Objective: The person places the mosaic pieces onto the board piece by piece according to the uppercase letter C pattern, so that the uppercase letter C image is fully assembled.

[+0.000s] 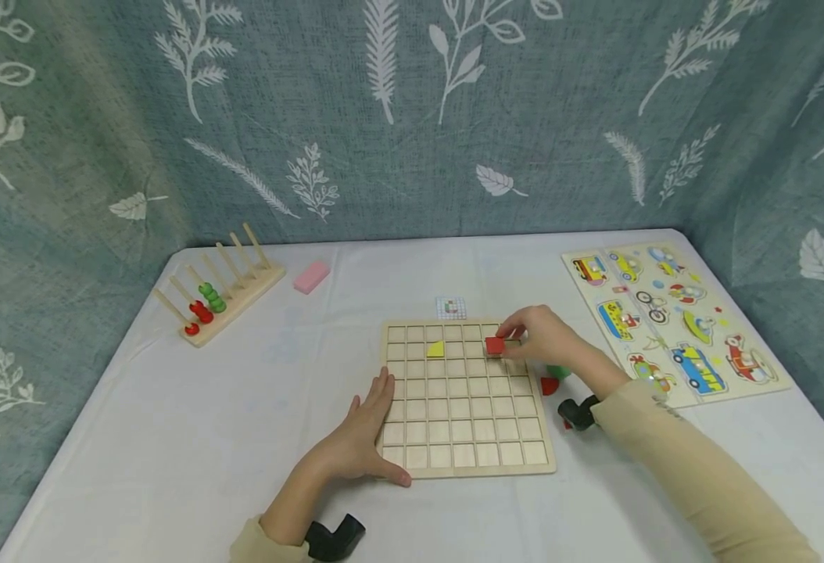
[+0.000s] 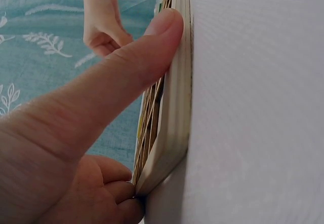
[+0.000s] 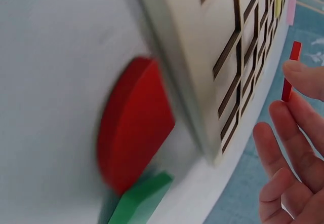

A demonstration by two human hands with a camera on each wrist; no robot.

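Half the green piece (image 1: 558, 371) (beside the board (image 1: 464, 461)) hides behind the right hand (image 1: 542, 338).

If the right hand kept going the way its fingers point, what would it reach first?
The right hand points left across the grid board, pinching a red tile. Going on, it would likely reach the yellow piece in the same row first; its height above the board is unclear.
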